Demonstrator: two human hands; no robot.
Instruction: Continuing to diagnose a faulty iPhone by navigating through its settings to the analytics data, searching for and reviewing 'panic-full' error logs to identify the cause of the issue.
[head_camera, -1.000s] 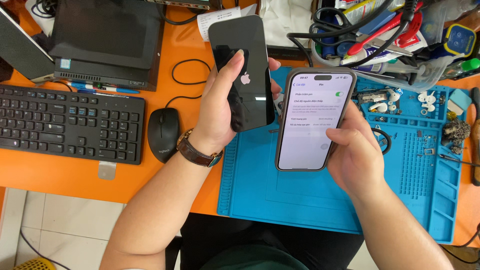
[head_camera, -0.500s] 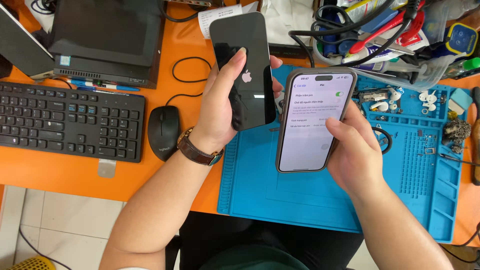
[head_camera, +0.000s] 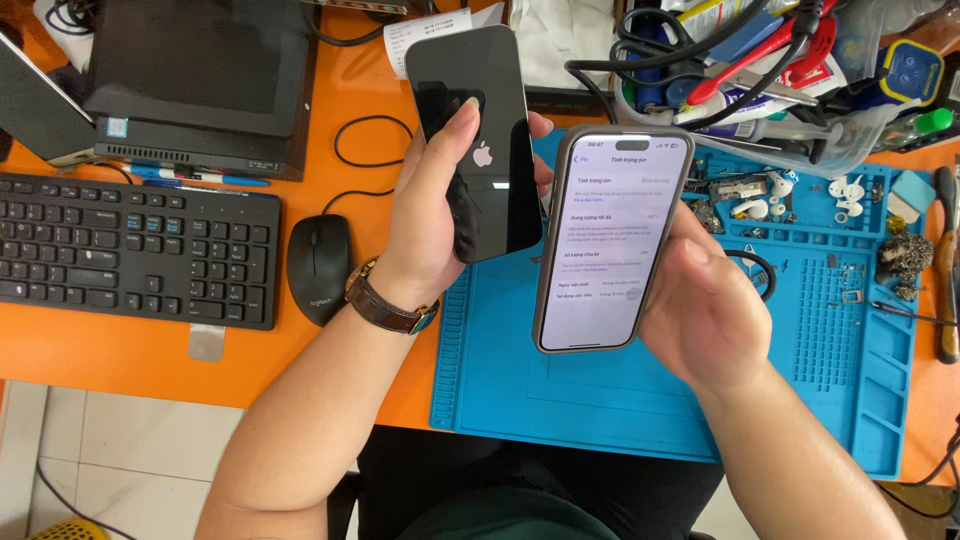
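The right hand (head_camera: 700, 310) is gripping a lit phone (head_camera: 612, 245), thumb best kept light on the screen. Just left, the left hand (head_camera: 430, 225) is clasping a dark phone (head_camera: 480, 140), above the blue mat (head_camera: 600, 400).

The lower part of the blue mat (head_camera: 600, 400) lies bare, open to a hand from the near edge. Above it both hands fill the middle: the left hand (head_camera: 430, 225) with a dark phone (head_camera: 478, 140), the right hand (head_camera: 700, 305) with a lit phone (head_camera: 612, 245), the two phones just beside each other. Small parts (head_camera: 800, 195) crowd the mat's far right corner, and a bin of tools (head_camera: 760, 80) blocks the far side. Leftward, the mouse (head_camera: 320, 268) and keyboard (head_camera: 130, 250) take the desk; bare orange desk (head_camera: 100, 355) runs in front of them.
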